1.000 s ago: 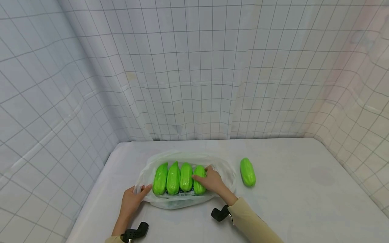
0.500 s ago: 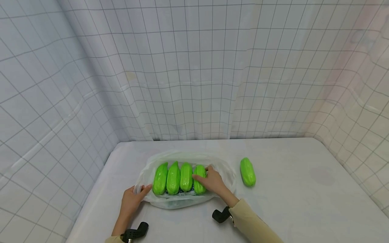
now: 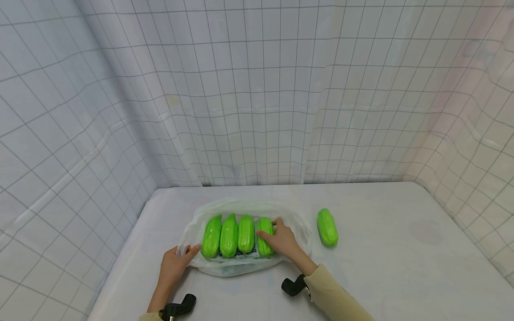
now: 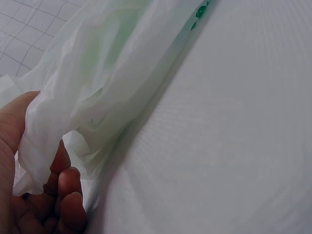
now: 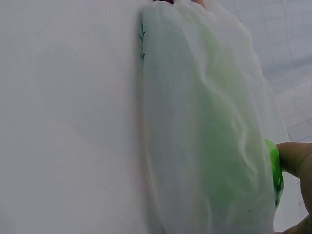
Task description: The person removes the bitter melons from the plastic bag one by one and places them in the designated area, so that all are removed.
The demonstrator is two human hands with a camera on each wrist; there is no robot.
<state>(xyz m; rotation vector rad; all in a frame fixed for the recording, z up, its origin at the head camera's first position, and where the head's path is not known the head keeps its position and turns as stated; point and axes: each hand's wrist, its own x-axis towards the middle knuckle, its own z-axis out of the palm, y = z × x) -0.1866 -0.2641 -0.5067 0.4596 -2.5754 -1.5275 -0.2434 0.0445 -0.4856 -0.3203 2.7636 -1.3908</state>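
A translucent white plastic bag (image 3: 230,269) lies on the table with its mouth spread wide. Several glossy, bright green cucumber-like vegetables (image 3: 229,236) lie side by side inside it. My left hand (image 3: 172,265) pinches the bag's left edge; in the left wrist view, thin plastic is caught between thumb and curled fingers (image 4: 69,183). Reaching in from the right, my right hand (image 3: 283,240) grips the rightmost green vegetable (image 3: 265,247) between thumb and fingers. The bag's front wall hides most of that vegetable in the right wrist view, where a green bit (image 5: 275,168) shows beside the thumb.
One more green vegetable (image 3: 327,227) lies on the white-covered table (image 3: 381,267), right of the bag. Grid-patterned white curtains (image 3: 257,111) hang behind the table and on both sides. A black wrist camera (image 3: 293,285) sits below the right forearm.
My right hand has shifted slightly to the right, and the vegetable in its grip has moved a little away from its neighbour. My left hand stays at the bag's edge.
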